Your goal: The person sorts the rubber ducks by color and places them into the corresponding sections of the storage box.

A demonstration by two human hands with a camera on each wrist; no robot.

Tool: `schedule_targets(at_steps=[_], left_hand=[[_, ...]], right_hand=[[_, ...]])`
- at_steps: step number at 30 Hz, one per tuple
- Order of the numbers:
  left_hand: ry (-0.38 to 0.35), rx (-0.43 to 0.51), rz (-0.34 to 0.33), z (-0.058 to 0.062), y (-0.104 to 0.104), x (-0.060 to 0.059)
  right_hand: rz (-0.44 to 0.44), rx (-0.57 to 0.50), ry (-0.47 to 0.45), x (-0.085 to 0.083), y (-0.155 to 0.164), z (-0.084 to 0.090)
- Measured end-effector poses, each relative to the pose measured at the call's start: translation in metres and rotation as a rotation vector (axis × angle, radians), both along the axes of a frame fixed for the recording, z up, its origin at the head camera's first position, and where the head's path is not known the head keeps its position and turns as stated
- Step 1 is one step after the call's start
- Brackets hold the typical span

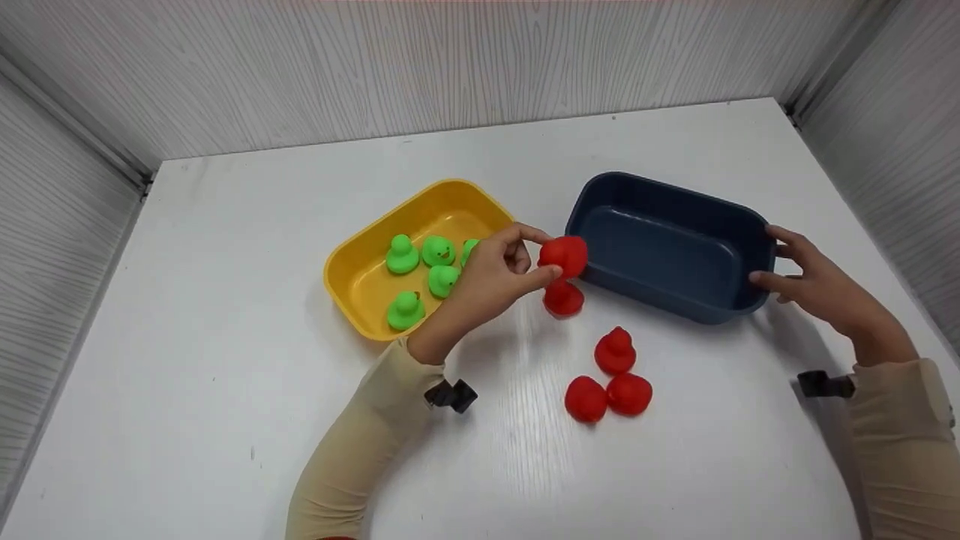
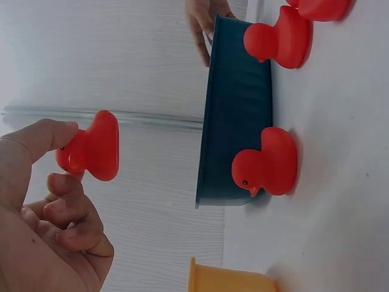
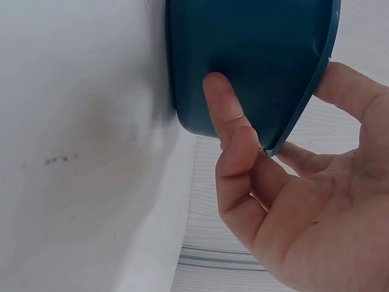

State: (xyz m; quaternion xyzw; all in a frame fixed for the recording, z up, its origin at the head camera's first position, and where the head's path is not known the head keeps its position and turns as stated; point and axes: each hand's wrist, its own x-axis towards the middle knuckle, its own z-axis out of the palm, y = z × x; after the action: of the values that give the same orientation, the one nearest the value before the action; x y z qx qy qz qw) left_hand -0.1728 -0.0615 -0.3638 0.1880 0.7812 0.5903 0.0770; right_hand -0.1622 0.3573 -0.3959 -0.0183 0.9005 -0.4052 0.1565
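Three red ducks point(image 1: 609, 379) huddle on the white surface point(image 1: 225, 375) as the left hand point(image 1: 491, 281) pinches another red duck point(image 1: 564, 255) in its grip, raised beside the blue tray point(image 1: 667, 247). Right hand point(image 1: 814, 281) steadies that tray's far end, fingers seemingly straight against the wall; green ducks point(image 1: 420, 274) sit in the yellow tray point(image 1: 360, 281).

Red duck point(image 1: 564, 255) pinched in left hand point(image 1: 491, 277); four more red ducks point(image 1: 615, 379) just beside/below that hand. Dark blue tub point(image 1: 667, 247) against right hand point(image 1: 817, 289). Yellow tub point(image 1: 352, 289) behind left hand, green ducks point(image 1: 420, 274) inside. Desk point(image 1: 225, 375) white, faint grain. Walls pale grey wood-grain. Sleeves beige.
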Motion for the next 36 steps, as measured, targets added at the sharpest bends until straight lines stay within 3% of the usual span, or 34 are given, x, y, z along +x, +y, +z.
schedule_targets(at_steps=[9,13,20,28,36], left_hand=[[0.031,0.042,0.003,0.017,0.016,-0.01],[0.03,0.042,0.006,0.02,0.027,-0.02],[-0.045,-0.021,0.011,0.005,0.048,-0.042],[-0.139,-0.05,0.04,-0.012,0.077,-0.056],[-0.126,-0.266,0.054,-0.018,0.091,-0.062]], right_hand=[[-0.004,0.006,-0.004,-0.001,-0.001,0.002],[-0.01,0.008,-0.017,0.0,0.0,0.001],[-0.023,0.004,-0.03,0.001,-0.001,0.002],[-0.025,-0.017,-0.022,0.001,0.002,0.0],[-0.027,0.006,-0.041,0.002,0.002,0.001]])
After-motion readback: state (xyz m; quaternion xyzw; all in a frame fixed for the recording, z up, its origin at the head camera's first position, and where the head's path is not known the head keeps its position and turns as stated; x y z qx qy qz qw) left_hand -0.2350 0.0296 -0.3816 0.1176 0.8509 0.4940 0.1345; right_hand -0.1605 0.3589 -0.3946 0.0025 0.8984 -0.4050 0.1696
